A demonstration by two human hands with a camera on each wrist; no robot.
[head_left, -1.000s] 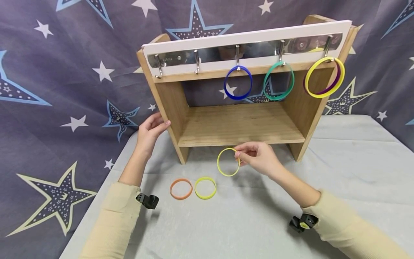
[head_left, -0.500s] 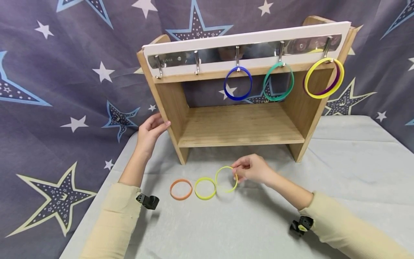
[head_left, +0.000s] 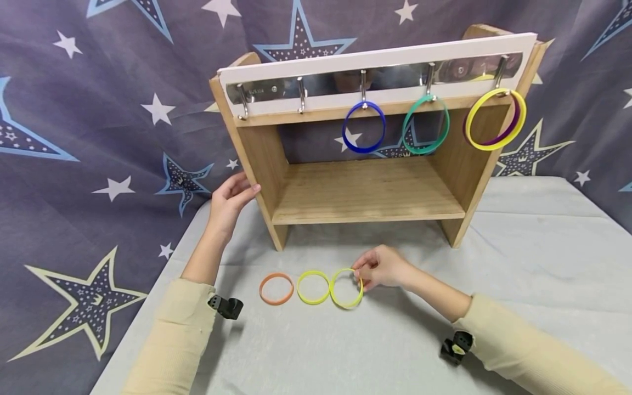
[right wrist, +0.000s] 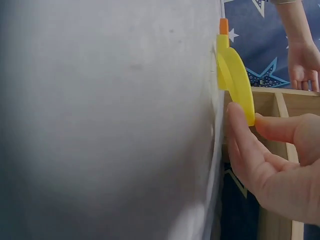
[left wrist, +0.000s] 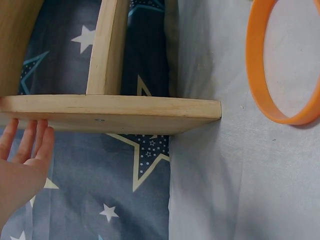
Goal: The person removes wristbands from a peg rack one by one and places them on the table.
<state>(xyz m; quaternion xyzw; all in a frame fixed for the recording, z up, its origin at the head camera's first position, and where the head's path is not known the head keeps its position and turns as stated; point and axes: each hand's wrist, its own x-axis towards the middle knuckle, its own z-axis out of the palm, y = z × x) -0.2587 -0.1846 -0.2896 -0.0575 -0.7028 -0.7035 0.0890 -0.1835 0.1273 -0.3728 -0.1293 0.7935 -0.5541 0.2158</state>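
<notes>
My right hand [head_left: 384, 267] pinches a yellow wristband [head_left: 349, 306] between thumb and fingers. The band is slightly tilted, its lower edge at or near the cloth; contact cannot be told. Left of it, apparently touching in the head view, lies another yellow wristband [head_left: 314, 302], then an orange wristband [head_left: 276, 303]. In the right wrist view, thumb and fingertips grip the yellow band's edge. My left hand [head_left: 228, 206] rests against the left side panel of the wooden shelf [head_left: 367, 189]; in the left wrist view its fairly straight fingers touch the panel's outer face.
A metal hook rail [head_left: 331, 82] runs along the shelf's top. A blue wristband [head_left: 364, 150], a green one [head_left: 425, 150], and a yellow one [head_left: 486, 146] with a purple one [head_left: 515, 122] hang there. The two left hooks carry nothing. A starry curtain [head_left: 89, 219] stands behind.
My right hand has brought the yellow wristband down and toward me, from in front of the shelf to beside the other yellow band. My left hand has stayed at the side panel.
</notes>
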